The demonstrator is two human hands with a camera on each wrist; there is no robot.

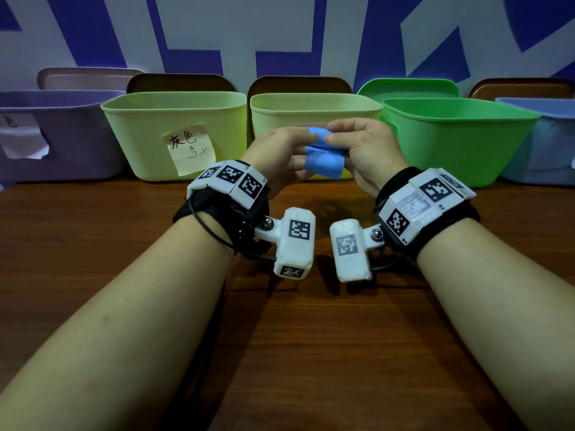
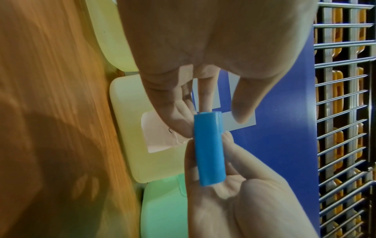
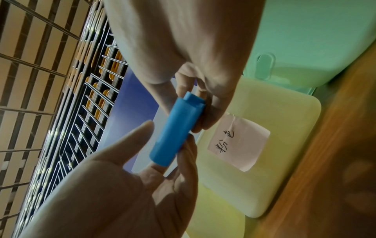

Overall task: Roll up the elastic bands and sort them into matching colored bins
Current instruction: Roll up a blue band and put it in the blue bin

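Note:
A blue elastic band (image 1: 323, 161), partly rolled into a short roll with a loose flap at its top, is held in the air in front of the middle yellow bin (image 1: 314, 104). My left hand (image 1: 303, 150) holds its left side between thumb and fingers. My right hand (image 1: 337, 144) pinches the flap and right side. In the left wrist view the blue roll (image 2: 209, 148) stands between both hands. The right wrist view shows the roll (image 3: 175, 132) with its stepped end under my right fingers (image 3: 211, 111). The blue bin (image 1: 547, 141) stands at the far right.
A row of bins lines the table's far edge: a purple bin (image 1: 62, 135), a yellow-green bin (image 1: 174, 132) with a handwritten note, then the yellow, a green bin (image 1: 457, 135) and the blue. Lids lean behind them. The wooden table (image 1: 295, 337) spreads below my arms.

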